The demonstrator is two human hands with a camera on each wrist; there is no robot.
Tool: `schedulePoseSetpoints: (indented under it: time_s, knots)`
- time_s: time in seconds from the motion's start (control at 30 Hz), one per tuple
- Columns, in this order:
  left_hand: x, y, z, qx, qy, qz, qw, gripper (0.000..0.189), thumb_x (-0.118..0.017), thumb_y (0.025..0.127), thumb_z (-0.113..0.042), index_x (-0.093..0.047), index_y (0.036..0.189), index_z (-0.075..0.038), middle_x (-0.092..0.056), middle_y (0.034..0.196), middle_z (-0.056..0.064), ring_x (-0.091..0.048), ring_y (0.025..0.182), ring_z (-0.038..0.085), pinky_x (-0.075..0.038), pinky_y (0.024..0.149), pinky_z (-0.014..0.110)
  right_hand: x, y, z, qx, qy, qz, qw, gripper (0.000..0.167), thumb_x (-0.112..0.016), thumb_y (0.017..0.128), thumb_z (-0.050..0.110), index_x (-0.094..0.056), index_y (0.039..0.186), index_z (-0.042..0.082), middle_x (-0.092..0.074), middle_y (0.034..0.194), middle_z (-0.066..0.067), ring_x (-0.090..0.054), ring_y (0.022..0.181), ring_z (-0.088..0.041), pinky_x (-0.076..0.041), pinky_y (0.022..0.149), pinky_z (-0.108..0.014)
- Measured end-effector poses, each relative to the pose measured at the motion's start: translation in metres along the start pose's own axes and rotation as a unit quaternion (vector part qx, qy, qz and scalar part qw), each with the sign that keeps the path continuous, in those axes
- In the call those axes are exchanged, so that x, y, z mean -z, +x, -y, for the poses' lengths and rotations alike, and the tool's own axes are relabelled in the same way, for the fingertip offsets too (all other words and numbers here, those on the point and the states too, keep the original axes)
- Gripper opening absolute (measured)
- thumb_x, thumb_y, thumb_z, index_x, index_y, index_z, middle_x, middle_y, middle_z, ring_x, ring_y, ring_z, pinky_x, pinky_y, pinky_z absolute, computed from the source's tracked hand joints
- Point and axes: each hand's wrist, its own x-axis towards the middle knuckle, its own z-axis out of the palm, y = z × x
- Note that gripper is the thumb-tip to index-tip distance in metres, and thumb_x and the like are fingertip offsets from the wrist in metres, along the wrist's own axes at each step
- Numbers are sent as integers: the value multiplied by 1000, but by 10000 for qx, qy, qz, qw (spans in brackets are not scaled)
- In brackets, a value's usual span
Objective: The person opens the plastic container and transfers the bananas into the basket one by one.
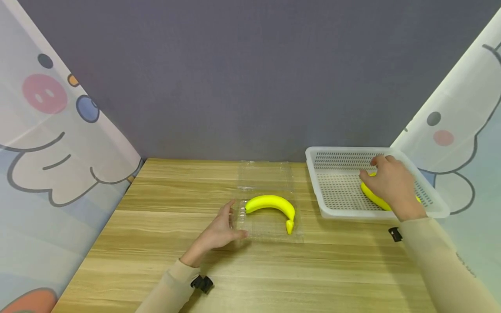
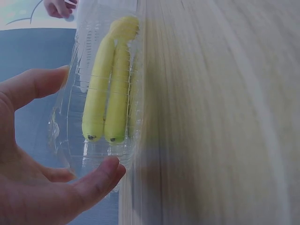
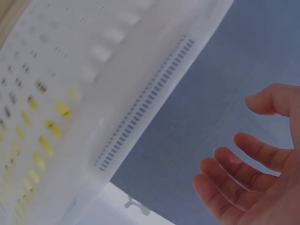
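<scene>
A clear plastic clamshell box (image 1: 270,226) lies with its lid (image 1: 265,175) folded back on the table. Inside is a curved yellow banana (image 1: 274,201); in the left wrist view two yellow banana shapes (image 2: 96,93) show through the plastic, and I cannot tell whether one is a reflection. My left hand (image 1: 220,228) is at the box's left end, thumb and fingers spread around it. Over the white basket (image 1: 340,213), my right hand (image 1: 393,182) hovers with fingers parted and nothing between them. Beneath it lies yellow banana (image 1: 373,196), partly hidden by the hand.
The slotted basket stands at the table's back right, right of the box. A grey panel (image 1: 219,87) rises behind the wooden table (image 1: 156,208). Cartoon-printed curtains (image 1: 31,174) flank both sides.
</scene>
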Motion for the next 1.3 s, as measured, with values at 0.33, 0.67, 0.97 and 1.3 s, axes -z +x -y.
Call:
schedulePoseSetpoints:
  time_s: [0.33,0.67,0.97,1.3]
  knots:
    - [-1,-1,0,-22,-1,28,10000,114,-88,79,-25,-13,162,-5,-39,148,21,-43,134,42,-44,103,59,-4,-13,23,351,325,-564,9973,41,-64,94,31,-64,109,-7,-62,103,-28,-59,83,-45,-47,62,-57]
    - [0,-1,0,-48,-15,8,10000,114,-88,79,-27,-13,162,-6,-40,147,20,-43,134,41,-45,102,58,-7,-27,47,498,844,-697,9927,36,-65,94,31,-66,104,-4,-64,105,-24,-58,85,-38,-47,64,-53]
    - [0,-1,-1,-41,-5,-18,10000,114,-88,78,-26,-14,162,-6,-41,146,19,-44,133,40,-45,102,57,-10,-36,66,622,1019,-717,9903,36,-66,93,32,-67,106,-2,-64,108,-23,-57,93,-39,-48,67,-55]
    - [-1,0,0,-20,70,-15,10000,114,-88,79,-28,-14,162,-6,-41,146,19,-45,131,38,-45,102,57,-15,-39,87,958,1152,-942,9842,30,-69,91,27,-68,104,-1,-65,105,-19,-59,91,-35,-50,68,-54]
